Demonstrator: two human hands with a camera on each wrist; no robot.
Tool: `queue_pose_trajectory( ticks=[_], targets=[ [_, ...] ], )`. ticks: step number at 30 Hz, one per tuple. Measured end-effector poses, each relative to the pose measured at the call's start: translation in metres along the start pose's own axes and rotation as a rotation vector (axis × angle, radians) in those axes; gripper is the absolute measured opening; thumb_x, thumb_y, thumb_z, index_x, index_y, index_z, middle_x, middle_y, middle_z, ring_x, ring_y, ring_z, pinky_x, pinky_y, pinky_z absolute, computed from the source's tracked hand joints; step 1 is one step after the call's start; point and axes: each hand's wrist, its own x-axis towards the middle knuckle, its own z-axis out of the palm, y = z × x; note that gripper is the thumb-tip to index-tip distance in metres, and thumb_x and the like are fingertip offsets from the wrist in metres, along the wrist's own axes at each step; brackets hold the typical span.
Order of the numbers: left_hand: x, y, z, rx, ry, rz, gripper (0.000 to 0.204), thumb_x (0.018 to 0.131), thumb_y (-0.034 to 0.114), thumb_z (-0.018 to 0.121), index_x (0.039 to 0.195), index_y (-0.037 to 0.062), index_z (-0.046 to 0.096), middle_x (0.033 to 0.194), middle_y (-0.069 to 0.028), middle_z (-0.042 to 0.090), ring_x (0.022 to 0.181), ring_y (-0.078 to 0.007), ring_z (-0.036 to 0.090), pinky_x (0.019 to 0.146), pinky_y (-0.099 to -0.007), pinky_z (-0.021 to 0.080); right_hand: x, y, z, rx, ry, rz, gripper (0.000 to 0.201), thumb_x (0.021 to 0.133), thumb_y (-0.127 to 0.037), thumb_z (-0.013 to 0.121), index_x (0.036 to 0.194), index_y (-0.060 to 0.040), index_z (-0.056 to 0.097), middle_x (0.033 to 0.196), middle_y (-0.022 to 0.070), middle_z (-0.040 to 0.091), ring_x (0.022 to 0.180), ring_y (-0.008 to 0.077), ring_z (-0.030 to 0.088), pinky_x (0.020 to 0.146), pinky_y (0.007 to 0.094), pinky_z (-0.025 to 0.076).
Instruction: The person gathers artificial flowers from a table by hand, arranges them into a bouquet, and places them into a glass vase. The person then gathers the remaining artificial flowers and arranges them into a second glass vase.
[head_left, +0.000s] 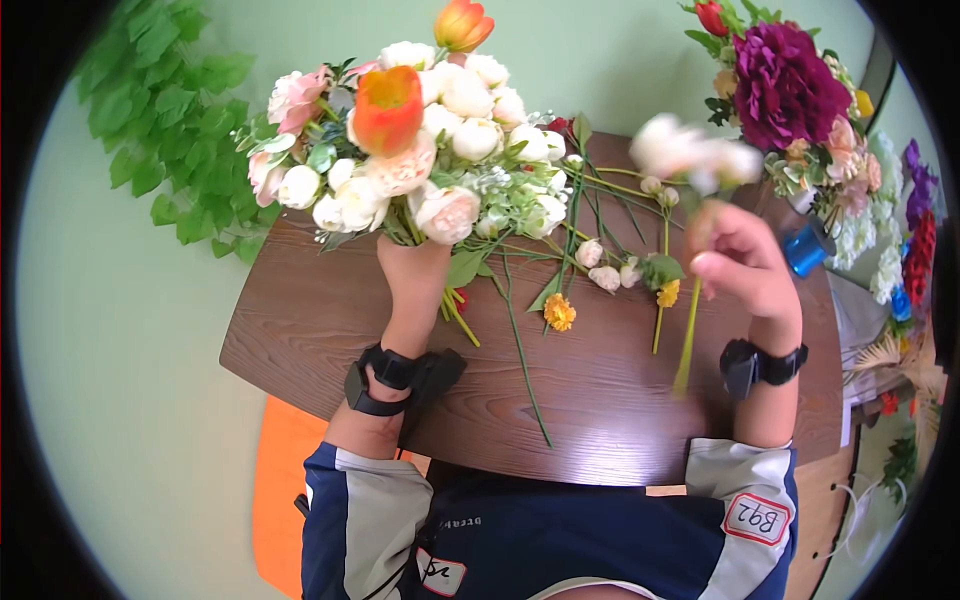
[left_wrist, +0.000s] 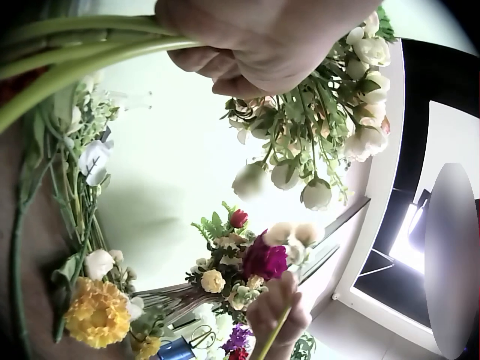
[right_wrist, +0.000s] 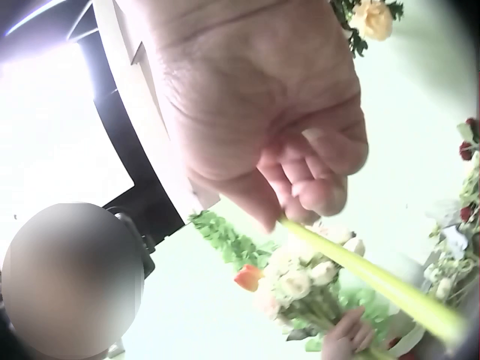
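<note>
My left hand grips the gathered stems of a large bouquet of white and pale pink blooms with orange tulips. Green stem ends stick out below that fist in the left wrist view. On the right, my right hand pinches a single flower stem between thumb and fingers. Its white and pinkish head is blurred, upright above the hand. In the right wrist view the green stem slants down from the fingertips, with the bouquet beyond it.
Loose stems and blooms lie on the brown table, among them a yellow flower and small white buds. At the right stand a blue spool and an arrangement with a purple bloom. Leafy greenery hangs on the left wall.
</note>
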Motion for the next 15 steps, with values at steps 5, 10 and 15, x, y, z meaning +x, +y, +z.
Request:
queue_pose_trajectory(
  ticks=[5, 10, 15],
  targets=[
    [-0.004, 0.008, 0.001, -0.045, 0.055, -0.063, 0.025, 0.069, 0.006, 0.070, 0.089, -0.0064, 0.060, 0.079, -0.0041, 0.063, 0.071, -0.0068, 0.054, 0.062, -0.0243, 0.045, 0.011, -0.019, 0.043, 0.046, 0.283, -0.579, 0.015, 0.084, -0.012, 0.055, 0.083, -0.0031, 0.043, 0.072, 0.0090, 0.049, 0.057, 0.0121, 0.051, 0.049, 0.0199, 0.040],
    [-0.006, 0.010, 0.003, 0.017, 0.078, 0.034, 0.022, 0.073, -0.002, 0.062, 0.094, -0.0022, 0.057, 0.083, -0.0039, 0.059, 0.064, -0.0069, 0.053, 0.050, -0.0210, 0.041, 0.035, -0.036, 0.083, -0.067, 0.540, -0.845, 0.019, 0.087, -0.016, 0.054, 0.085, -0.0016, 0.043, 0.068, 0.0137, 0.052, 0.046, 0.0136, 0.047, 0.041, 0.0214, 0.040],
    [-0.005, 0.003, 0.002, -0.029, -0.078, 0.153, 0.021, 0.074, 0.000, 0.068, 0.084, 0.0034, 0.051, 0.070, -0.0007, 0.054, 0.049, -0.0054, 0.045, 0.040, -0.0199, 0.033, 0.053, -0.045, 0.088, -0.259, 0.626, -0.996, 0.012, 0.088, -0.007, 0.051, 0.091, 0.0023, 0.045, 0.072, 0.0165, 0.055, 0.045, 0.0116, 0.049, 0.040, 0.0188, 0.041]
  ],
)
